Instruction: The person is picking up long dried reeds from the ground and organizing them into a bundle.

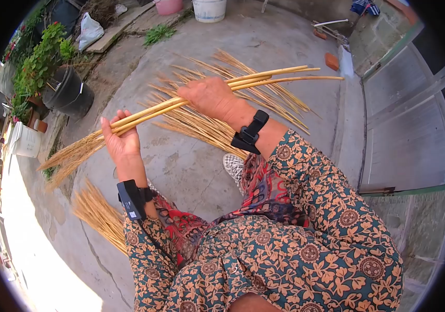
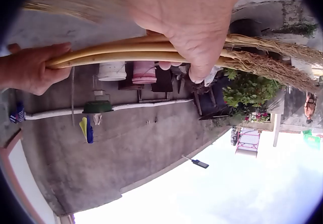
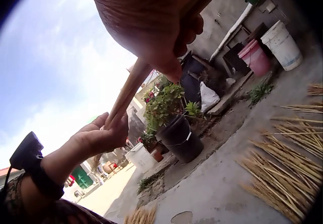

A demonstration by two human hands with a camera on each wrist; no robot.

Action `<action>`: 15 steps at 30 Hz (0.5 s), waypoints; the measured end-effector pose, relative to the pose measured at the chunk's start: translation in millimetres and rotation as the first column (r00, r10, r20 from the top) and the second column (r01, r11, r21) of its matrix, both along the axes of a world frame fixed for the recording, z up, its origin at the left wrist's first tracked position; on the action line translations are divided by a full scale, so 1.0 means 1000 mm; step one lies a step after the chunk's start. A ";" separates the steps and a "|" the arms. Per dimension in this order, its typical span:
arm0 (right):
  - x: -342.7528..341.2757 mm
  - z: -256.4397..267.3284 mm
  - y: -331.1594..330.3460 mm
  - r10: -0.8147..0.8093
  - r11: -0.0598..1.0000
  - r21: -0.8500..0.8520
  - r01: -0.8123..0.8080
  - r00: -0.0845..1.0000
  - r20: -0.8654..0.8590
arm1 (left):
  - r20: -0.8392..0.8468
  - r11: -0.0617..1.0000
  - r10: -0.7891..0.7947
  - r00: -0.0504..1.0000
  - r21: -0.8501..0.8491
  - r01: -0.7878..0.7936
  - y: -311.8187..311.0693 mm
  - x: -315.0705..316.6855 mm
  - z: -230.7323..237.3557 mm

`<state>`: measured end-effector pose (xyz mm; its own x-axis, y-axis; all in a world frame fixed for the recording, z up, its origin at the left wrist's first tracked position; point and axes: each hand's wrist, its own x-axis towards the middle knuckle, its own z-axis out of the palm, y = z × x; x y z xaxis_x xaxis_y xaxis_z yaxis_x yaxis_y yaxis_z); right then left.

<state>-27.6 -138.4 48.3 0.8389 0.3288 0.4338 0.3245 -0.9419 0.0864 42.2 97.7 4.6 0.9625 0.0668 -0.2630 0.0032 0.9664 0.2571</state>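
Observation:
Across the front of the body, a few long tan broomcorn stalks point(image 1: 150, 111) are held up off the ground, their bushy seed heads point(image 1: 71, 154) at the left. My right hand point(image 1: 209, 96) grips them near the middle, knuckles up, and the bare ends stick out to the right. My left hand point(image 1: 123, 148) holds them from below, just short of the seed heads, with the thumb on the near side. In the left wrist view the left thumb point(image 2: 201, 70) crosses over the stalks. Some of the right fingers are hidden in the head view.
More broomcorn stalks point(image 1: 201, 130) lie spread on the concrete ahead, and another bunch point(image 1: 97, 213) lies at the left. A black potted plant bucket point(image 1: 71, 96) stands left, with pink point(image 3: 255, 58) and white buckets point(image 3: 283, 47) farther back. A door point(image 1: 410, 125) is at the right.

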 end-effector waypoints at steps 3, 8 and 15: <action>0.002 -0.002 0.000 0.035 0.998 0.052 -0.036 0.999 0.030 | -0.028 0.999 0.031 0.999 -0.008 -0.031 -0.001 0.006 0.000; -0.005 0.009 -0.002 0.033 0.988 0.153 0.022 0.938 -0.346 | 0.188 0.980 -0.122 0.975 -0.133 0.149 0.005 0.003 -0.013; -0.007 0.020 -0.008 0.041 0.957 0.238 0.168 0.730 -0.683 | 0.330 0.973 -0.186 0.925 -0.070 0.221 -0.005 -0.010 -0.002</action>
<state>-34.7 -146.9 68.7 0.9549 0.2242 -0.1947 0.1356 -0.9126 -0.3857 31.8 92.8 3.0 0.9865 -0.1503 0.0653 0.1369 0.9749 0.1756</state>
